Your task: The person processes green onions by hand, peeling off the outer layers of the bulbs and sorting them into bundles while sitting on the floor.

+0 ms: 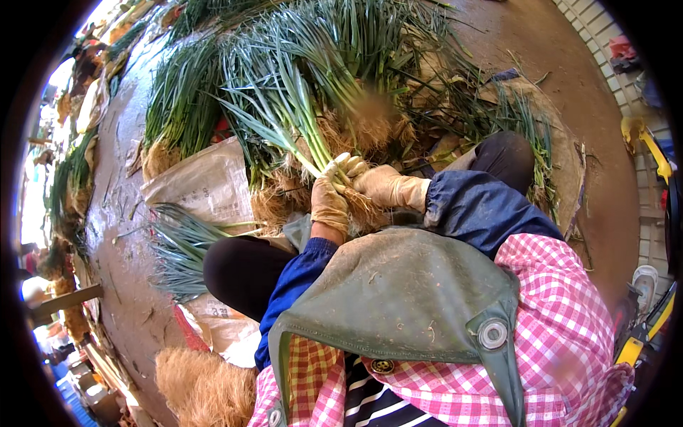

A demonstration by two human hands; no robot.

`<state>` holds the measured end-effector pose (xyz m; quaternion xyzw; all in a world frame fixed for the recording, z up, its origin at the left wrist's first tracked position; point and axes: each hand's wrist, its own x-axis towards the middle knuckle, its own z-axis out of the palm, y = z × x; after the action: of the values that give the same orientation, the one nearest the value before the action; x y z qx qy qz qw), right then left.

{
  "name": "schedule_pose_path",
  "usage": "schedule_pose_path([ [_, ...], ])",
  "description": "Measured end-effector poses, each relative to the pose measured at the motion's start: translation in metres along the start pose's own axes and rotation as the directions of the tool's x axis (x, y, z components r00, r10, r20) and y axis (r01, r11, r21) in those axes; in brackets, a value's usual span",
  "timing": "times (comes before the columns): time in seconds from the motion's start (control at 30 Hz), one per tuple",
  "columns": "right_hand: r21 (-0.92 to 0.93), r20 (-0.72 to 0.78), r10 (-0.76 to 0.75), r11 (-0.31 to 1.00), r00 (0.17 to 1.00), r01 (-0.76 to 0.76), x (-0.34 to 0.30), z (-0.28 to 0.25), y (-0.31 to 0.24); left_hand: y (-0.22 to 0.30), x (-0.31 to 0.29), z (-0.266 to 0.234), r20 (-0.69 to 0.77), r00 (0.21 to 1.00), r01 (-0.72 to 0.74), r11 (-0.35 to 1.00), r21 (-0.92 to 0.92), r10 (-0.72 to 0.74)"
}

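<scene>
Between my knees, several long green scallions point(307, 128) are held at their white lower ends. My left hand point(329, 205), in a tan glove, is closed round the stalks from the left. From the right, my gloved right hand point(388, 186) has its fingers wrapped on the same stalks near the base. Stringy pale roots point(364, 209) hang below the two hands, over the top of a green apron point(405, 292). The stalks lean up and to the left, and their leaves run into a large scallion pile point(341, 43) just beyond.
A thick scallion bundle point(186, 92) lies at the far left, and a smaller bunch point(183, 249) sits beside my left knee. Pale woven sacks point(203, 181) cover part of the wet floor. A heap of roots point(206, 384) is at lower left. Yellow-handled tools point(658, 153) stand at right.
</scene>
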<state>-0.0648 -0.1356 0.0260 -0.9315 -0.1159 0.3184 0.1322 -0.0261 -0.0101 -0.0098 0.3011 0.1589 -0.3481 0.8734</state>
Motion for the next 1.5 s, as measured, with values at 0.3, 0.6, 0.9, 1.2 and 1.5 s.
schedule_pose_path([
  [0.3,0.497,-0.338,0.507,0.812,0.793,-0.307,0.069,0.005,0.074,0.011,0.008,0.004,-0.188,0.981,0.063,0.993,0.101,-0.043],
  [0.6,0.966,-0.075,-0.013,0.248,0.997,0.076,0.08,0.007,0.056,0.0,0.032,-0.028,-0.409,0.899,-0.109,0.985,0.133,0.155],
  [0.9,0.828,-0.238,0.164,0.55,0.957,0.111,0.055,-0.022,0.027,-0.003,0.031,-0.031,-0.412,0.908,0.012,0.978,0.207,0.076],
  [1.2,0.991,-0.103,0.404,-0.04,0.909,0.13,0.1,-0.039,0.079,-0.016,0.031,-0.004,-0.103,0.987,0.138,0.983,0.123,-0.126],
  [1.5,0.83,-0.242,0.553,0.543,0.798,-0.124,-0.083,-0.144,0.196,0.005,0.032,-0.036,-0.076,0.996,-0.045,0.998,0.037,0.048],
])
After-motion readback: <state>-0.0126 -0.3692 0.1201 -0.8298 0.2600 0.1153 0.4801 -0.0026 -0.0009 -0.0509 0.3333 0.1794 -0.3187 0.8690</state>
